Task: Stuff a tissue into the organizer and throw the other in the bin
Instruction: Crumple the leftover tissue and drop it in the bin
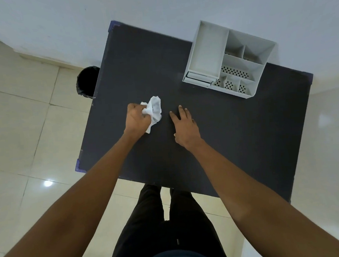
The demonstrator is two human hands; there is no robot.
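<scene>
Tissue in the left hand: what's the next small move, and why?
Probably lift the tissue clear of the table and carry it left toward the bin. The left hand already has a closed grip on it, the bin stands on the floor just off that side, and the organizer is far right. The right hand rests empty.

head view: one wide-angle camera, high above the table [226, 144] | faces steeply down and forward | near edge shows arms and legs, far edge the wall [154, 3] | floor [22, 119] at left | no second view
</scene>
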